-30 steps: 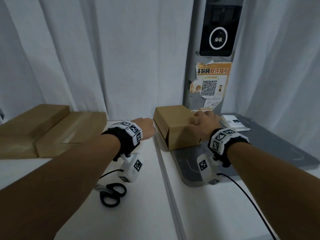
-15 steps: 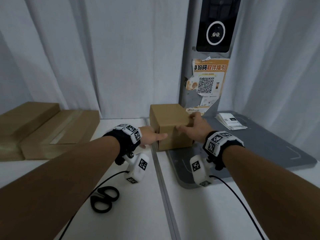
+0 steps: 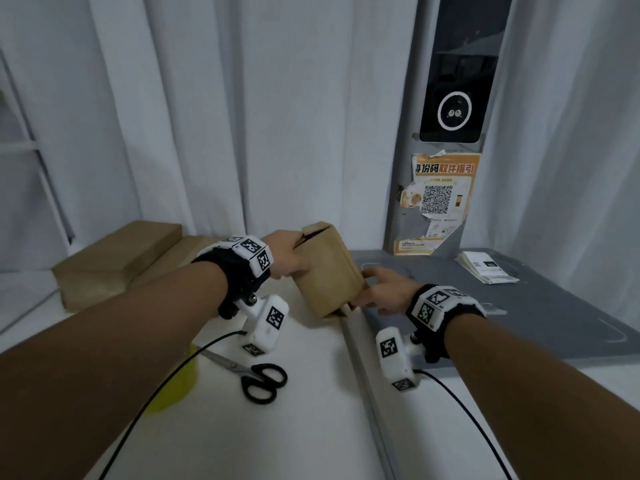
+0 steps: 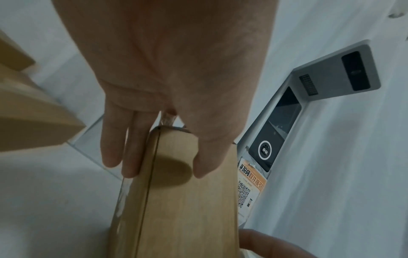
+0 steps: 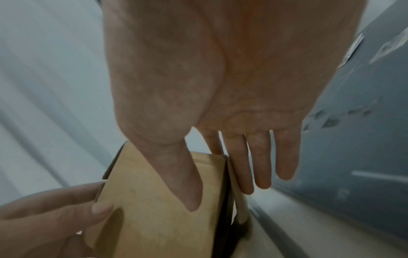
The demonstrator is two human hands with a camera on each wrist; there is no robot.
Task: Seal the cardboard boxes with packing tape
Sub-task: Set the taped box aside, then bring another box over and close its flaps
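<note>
Both hands' grips clamp the tilted cardboard box [image 3: 327,271], left hand [image 3: 285,254] high, right hand [image 3: 384,292] low by the table seam

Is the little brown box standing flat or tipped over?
Tipped. The small cardboard box leans with one bottom corner on the table, held between the left hand and the right hand.

Small brown cardboard box [image 3: 327,268] tilted, flaps ajar, above table seam.
</note>
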